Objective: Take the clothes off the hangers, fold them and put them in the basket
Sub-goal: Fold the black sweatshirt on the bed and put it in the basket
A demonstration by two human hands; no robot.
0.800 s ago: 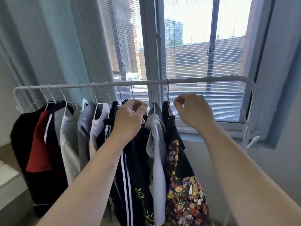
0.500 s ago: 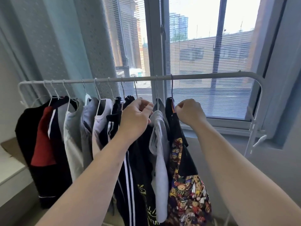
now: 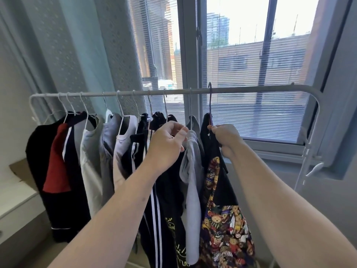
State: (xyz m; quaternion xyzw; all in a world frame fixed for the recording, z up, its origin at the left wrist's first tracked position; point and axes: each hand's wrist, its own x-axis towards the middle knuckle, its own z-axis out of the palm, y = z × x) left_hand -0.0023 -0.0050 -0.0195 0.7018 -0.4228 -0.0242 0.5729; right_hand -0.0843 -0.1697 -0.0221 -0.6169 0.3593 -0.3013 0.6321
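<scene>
Several garments hang on wire hangers from a white clothes rail [image 3: 251, 90]. At the right end hangs a black shirt with a teddy-bear print [image 3: 224, 219] on a dark hanger [image 3: 210, 101]. My right hand [image 3: 227, 139] grips that shirt at its collar, just under the hanger's hook. To its left hangs a grey garment [image 3: 191, 182]. My left hand [image 3: 166, 146] is curled at the grey garment's top, pinching the fabric by its hanger. No basket is in view.
More clothes hang to the left: black trousers with white stripes [image 3: 154, 219], a pale pink top [image 3: 121, 151], grey tops, a black and red shirt [image 3: 56, 161]. Behind the rail are a window with blinds [image 3: 260, 113] and a teal curtain [image 3: 81, 55]. A low white ledge [image 3: 17, 198] is at left.
My right hand dropped from near the rail down to the teddy-bear shirt's collar and took hold of it. My left hand stayed at the grey garment's top.
</scene>
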